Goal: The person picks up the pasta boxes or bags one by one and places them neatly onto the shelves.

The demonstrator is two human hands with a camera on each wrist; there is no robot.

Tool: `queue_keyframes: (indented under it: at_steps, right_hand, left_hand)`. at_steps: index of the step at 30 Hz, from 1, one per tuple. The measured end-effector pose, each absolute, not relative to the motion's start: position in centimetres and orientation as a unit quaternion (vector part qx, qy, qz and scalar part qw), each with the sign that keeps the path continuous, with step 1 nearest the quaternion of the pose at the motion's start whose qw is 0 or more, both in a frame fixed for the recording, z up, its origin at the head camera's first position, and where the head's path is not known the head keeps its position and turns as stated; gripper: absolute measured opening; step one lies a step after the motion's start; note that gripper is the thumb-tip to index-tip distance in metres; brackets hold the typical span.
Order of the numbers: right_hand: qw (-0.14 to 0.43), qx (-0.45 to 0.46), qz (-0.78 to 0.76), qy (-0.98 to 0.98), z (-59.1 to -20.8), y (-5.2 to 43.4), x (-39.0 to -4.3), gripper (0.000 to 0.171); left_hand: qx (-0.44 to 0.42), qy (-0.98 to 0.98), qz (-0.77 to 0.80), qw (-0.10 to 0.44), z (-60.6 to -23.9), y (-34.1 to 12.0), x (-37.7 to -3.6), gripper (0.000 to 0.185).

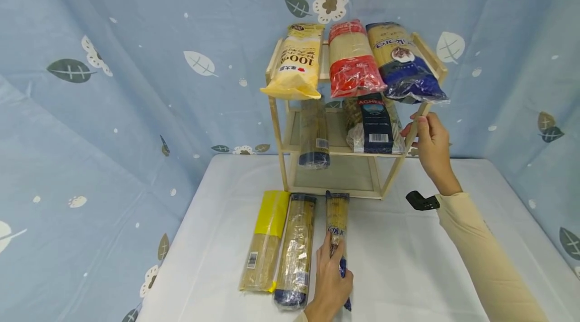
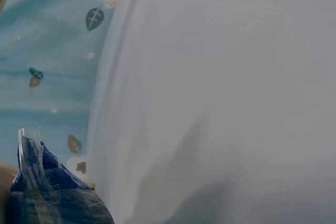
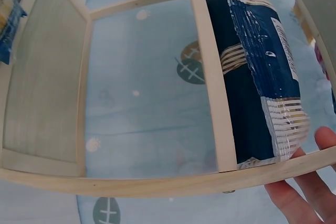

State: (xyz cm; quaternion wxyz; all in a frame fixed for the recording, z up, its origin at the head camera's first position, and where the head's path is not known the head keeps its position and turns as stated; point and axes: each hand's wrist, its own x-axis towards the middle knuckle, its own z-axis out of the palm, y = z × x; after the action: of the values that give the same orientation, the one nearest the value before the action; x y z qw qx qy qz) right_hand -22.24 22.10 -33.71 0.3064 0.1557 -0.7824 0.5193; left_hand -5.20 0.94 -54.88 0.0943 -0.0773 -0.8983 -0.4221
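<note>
Left hand [image 1: 330,282] grips the near end of the blue pasta pack [image 1: 337,234], fingers curled over it; the pack lies flat on the desk [image 1: 408,261], long axis running away from the person toward the rack [image 1: 358,151], far end just short of the rack's base. Left wrist view shows only the crumpled blue pack end [image 2: 47,192] and white cloth. Right hand [image 1: 430,146] holds the rack's front right post [image 1: 414,133], fingers wrapped round the wood; right wrist view shows fingertips [image 3: 310,192] against a wooden rail [image 3: 157,184]. So the left hand is the one on the pack, and the rack sits straight ahead of it, up and slightly right. Two more packs lie beside it on the left, parallel and nearly touching: a clear one with dark ends [image 1: 296,251], then a yellow-topped one [image 1: 266,239]. Rack top shelf carries three packs side by side, overhanging the front: yellow [image 1: 296,63], red [image 1: 353,60], blue-gold [image 1: 401,63]. Middle shelf holds a dark pack [image 1: 313,133] on the left and a navy one with a barcode [image 1: 373,123] on the right. Bottom shelf looks bare.
</note>
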Motion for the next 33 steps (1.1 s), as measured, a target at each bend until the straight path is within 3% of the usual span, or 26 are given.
queue_keyframes:
  at_steps: [14,24,33]
  right_hand:
    - [0.308,0.149,0.524,-0.780,-33.4,21.9,-22.0,0.031]
    - [0.305,0.122,0.520,-0.788,-35.5,23.4,-24.1,0.031]
    - [0.293,0.131,0.523,-0.789,-34.9,23.3,-23.5,0.031]
  left_hand:
    - [-0.135,-0.873,-0.448,0.138,-52.0,2.9,-7.7,0.061]
    - [-0.169,-0.860,-0.450,0.171,-50.1,5.3,-10.8,0.060]
    - [-0.155,-0.877,-0.424,0.162,-49.5,7.3,-14.6,0.059]
